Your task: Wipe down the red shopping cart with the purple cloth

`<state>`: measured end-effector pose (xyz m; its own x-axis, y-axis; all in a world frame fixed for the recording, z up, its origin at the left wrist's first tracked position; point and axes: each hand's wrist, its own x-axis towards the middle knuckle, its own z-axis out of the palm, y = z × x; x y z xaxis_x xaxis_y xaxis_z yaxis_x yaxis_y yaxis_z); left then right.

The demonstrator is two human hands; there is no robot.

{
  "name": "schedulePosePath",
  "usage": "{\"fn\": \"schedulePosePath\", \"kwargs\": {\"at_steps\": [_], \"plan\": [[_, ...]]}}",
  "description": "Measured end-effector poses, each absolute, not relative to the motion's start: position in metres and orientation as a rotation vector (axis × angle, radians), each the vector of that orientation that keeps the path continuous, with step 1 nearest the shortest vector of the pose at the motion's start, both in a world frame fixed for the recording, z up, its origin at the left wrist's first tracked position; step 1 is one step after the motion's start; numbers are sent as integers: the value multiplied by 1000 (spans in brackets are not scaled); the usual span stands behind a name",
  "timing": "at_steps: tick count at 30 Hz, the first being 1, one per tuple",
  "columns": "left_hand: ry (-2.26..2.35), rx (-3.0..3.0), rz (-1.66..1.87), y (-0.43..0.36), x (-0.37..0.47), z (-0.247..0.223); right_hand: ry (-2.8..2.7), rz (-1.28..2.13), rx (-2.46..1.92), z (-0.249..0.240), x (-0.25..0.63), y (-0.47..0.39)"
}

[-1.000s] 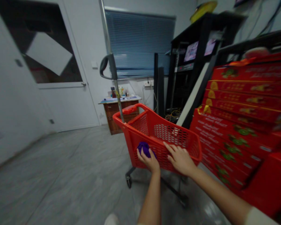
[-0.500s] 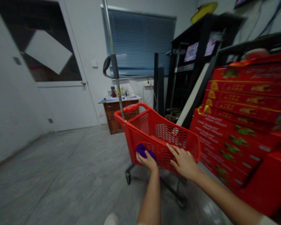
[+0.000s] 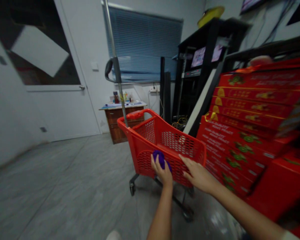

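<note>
A red plastic shopping cart (image 3: 145, 146) with perforated basket walls stands in front of me on dark legs with casters. My left hand (image 3: 163, 170) is closed on a purple cloth (image 3: 159, 158) against the cart's near side wall. To its right my right hand (image 3: 196, 171) has its fingers stretched out at the near rim, with nothing in it. Whether the fingertips touch the rim is hard to tell. A metal pole with a grey handle (image 3: 117, 70) rises at the cart's handle end.
Stacked red boxes (image 3: 240, 143) stand close on the right. Behind the cart are a small wooden cabinet (image 3: 115, 124) and a black rack (image 3: 210, 36) with a leaning white board (image 3: 200, 100). A white door (image 3: 62, 113) is at the left.
My left hand has moved slightly right and up along the cart's side with the purple cloth, closer to my right hand. The view has shifted, so the cart and room sit further left.
</note>
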<state>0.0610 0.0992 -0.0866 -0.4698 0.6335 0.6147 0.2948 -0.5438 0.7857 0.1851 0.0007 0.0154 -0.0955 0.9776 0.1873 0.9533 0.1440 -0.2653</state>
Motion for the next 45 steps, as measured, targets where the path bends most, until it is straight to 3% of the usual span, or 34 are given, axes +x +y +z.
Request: {"fn": "schedulePosePath", "kwargs": {"at_steps": [5,13,21,28,34,40,45], "plan": [[1232,1725,2089,72,87,-113,-2147,211,-1764,21,193,4],[1345,1396,2115,96,70,-82,-2177,155,-1772,17,215,1],[1166,1828,1996,40,116,-148,-2189,156,-1725,13,218,2],[1263,1667,2123,73,94,-111,-2191,204,-1767,11,247,1],[994,2070,2080,53,108,-128,-2158,107,-1762,1,240,2],[1101,2056,2078,72,93,-111,-2078,71,-1802,1,229,4],[868,2284,2099,69,99,-138,-2002,86,-1857,-4,225,12]]}}
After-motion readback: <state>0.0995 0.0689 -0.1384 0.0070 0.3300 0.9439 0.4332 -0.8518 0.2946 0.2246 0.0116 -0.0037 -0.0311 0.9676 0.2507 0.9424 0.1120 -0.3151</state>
